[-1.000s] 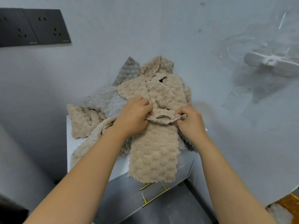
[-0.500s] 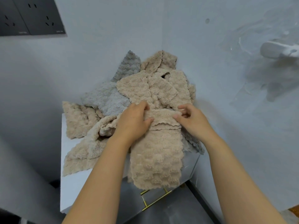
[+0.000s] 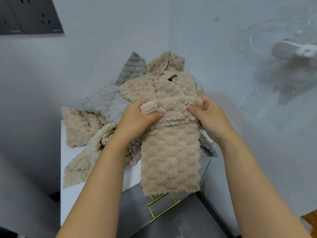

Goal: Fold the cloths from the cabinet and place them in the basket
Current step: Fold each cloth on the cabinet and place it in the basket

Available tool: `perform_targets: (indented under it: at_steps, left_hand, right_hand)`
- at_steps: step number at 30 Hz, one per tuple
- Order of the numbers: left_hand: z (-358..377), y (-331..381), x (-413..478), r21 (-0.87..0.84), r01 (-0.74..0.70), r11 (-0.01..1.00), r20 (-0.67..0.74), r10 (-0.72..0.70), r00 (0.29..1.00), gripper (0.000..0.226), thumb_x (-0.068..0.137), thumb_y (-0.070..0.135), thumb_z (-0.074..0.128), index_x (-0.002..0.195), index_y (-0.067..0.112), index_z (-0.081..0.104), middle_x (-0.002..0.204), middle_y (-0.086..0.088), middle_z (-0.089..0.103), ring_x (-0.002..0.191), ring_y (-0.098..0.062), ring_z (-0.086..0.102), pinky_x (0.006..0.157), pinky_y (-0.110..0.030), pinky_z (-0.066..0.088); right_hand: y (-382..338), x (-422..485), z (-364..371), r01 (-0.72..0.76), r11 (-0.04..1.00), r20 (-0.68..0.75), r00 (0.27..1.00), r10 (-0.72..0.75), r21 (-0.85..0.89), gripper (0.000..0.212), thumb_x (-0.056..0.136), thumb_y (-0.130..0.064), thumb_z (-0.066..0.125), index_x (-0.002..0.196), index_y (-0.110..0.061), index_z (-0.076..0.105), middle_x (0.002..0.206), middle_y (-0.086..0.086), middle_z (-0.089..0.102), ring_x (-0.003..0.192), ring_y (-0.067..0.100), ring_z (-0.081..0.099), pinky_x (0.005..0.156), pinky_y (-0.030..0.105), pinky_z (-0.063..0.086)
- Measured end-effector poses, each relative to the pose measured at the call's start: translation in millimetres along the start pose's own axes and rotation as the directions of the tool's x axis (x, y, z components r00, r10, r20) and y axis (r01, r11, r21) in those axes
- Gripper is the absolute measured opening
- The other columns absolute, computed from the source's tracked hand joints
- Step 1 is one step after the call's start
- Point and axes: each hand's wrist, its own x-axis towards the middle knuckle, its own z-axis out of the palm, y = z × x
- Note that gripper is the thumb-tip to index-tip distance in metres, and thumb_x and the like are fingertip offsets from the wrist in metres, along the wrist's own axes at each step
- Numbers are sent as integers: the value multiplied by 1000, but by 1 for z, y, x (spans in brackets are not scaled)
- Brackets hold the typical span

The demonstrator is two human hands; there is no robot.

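A beige fluffy cloth [image 3: 170, 157], folded into a long strip, hangs down over the front edge of the white cabinet top [image 3: 68, 200]. My left hand [image 3: 137, 117] pinches its upper left corner and my right hand [image 3: 208, 114] pinches its upper right corner, lifting the top edge. Behind them lies a heap of crumpled cloths [image 3: 151, 86], beige and grey [image 3: 109, 103], piled in the wall corner. No basket is in view.
The cabinet front has gold bar handles [image 3: 163, 208] below the hanging cloth. Dark wall sockets [image 3: 29, 14] sit at the upper left. A white hook under clear film [image 3: 291, 50] is on the right wall. An orange-brown patch [image 3: 310, 219] shows at the right edge.
Both hands have raised the cloth's top edge and moved apart along it, drawing it taut. The view has shifted closer and lower.
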Motion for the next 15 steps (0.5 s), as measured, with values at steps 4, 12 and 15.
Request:
perform_targets:
  at_steps: [4, 12, 15]
  left_hand:
    - [8, -8, 2, 3, 36, 999, -61, -36, 998, 24, 78, 25, 77, 97, 24, 62, 92, 2, 69, 84, -19, 66, 74, -37, 54]
    - [20, -18, 4, 82, -63, 995, -173, 76, 982, 26, 78, 13, 77, 86, 26, 56, 82, 6, 61, 62, -3, 51, 54, -10, 41]
    - [16, -21, 3, 141, -116, 983, -138, 135, 981, 26, 79, 5, 72, 82, 24, 54, 83, 5, 59, 67, -9, 50, 59, -25, 43]
  right_hand:
    - [2, -1, 6, 64, 995, -117, 990, -73, -81, 17, 89, -12, 65, 103, -15, 55, 67, -20, 64, 48, -11, 53, 47, 6, 36]
    - [11, -2, 2, 27, 986, -131, 990, -48, -162, 31, 77, 1, 73, 84, -28, 64, 93, -9, 68, 77, 0, 65, 70, 19, 52]
    - [13, -3, 0, 56, 956, -106, 990, -90, -289, 31, 73, -1, 77, 74, -28, 62, 87, -12, 65, 85, 5, 61, 75, 18, 47]
